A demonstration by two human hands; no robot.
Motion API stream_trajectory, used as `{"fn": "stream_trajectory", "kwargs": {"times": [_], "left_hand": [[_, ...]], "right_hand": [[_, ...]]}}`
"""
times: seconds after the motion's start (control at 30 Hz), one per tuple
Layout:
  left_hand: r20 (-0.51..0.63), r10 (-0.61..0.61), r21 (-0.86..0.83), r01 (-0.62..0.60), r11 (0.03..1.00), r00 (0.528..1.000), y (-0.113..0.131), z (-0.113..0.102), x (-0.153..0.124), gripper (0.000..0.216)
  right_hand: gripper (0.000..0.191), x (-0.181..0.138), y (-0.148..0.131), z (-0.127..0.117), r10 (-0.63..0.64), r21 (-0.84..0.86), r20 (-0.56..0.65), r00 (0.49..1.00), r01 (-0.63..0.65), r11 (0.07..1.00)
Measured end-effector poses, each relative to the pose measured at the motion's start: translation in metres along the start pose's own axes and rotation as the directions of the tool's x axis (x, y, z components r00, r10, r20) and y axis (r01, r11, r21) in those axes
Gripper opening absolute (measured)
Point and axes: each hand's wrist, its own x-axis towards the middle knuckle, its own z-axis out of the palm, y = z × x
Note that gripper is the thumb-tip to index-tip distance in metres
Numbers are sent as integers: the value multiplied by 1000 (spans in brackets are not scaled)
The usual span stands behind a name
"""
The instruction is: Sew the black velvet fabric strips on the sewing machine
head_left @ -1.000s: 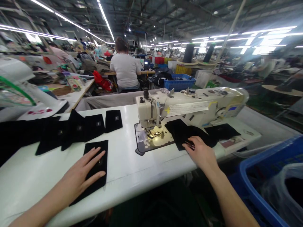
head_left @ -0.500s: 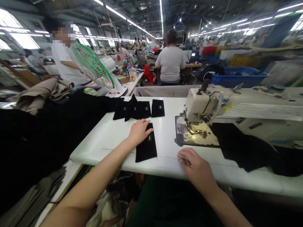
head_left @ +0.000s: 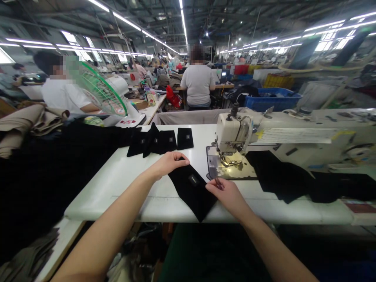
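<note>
A black fabric piece [head_left: 194,188] with a small label lies slanted on the white table [head_left: 123,180] in front of me. My left hand [head_left: 169,162] grips its far corner, fingers curled. My right hand [head_left: 226,194] pinches its right edge and also holds a small thin tool. The cream sewing machine [head_left: 235,135] stands just beyond my right hand, its needle plate [head_left: 226,166] a short way from the fabric. A row of similar black labelled pieces [head_left: 161,141] lies further back on the table.
More black fabric [head_left: 282,176] lies under the machine arm to the right. A large heap of black cloth [head_left: 44,168] and beige cloth [head_left: 26,121] sits left. A green fan [head_left: 96,90] stands behind. Other people sit at tables beyond, near a blue bin [head_left: 270,100].
My left hand has curled on the black piece and dragged it right, turning it slanted. My right hand moved onto its right edge. My view swung left earlier.
</note>
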Motion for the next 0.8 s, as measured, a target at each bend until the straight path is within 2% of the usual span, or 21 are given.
{"fn": "stream_trajectory", "kwargs": {"times": [0.13,0.2,0.33,0.43,0.6,0.8], "left_hand": [[99,-143,-179,159,971,985,-5,-1,1,32],[109,-180,-208,199,958,978,-7,1,2,32],[45,-196,-193,201,960,980,-10,2,6,35],[59,-208,-214,216,953,976,-14,1,9,36],[81,-228,-262,242,934,970,-18,-1,11,38],[85,-232,-296,247,923,969,-16,-1,10,36]], "right_hand": [[26,-8,1,-12,85,75,24,996,-87,993],[28,-12,1,-16,134,87,35,990,-136,987],[38,-15,0,-20,198,107,16,980,-198,974],[42,-16,-2,-21,209,114,-13,978,-207,972],[40,-17,-2,-22,194,97,-21,981,-191,977],[36,-14,12,-22,151,23,-33,988,-151,988]]}}
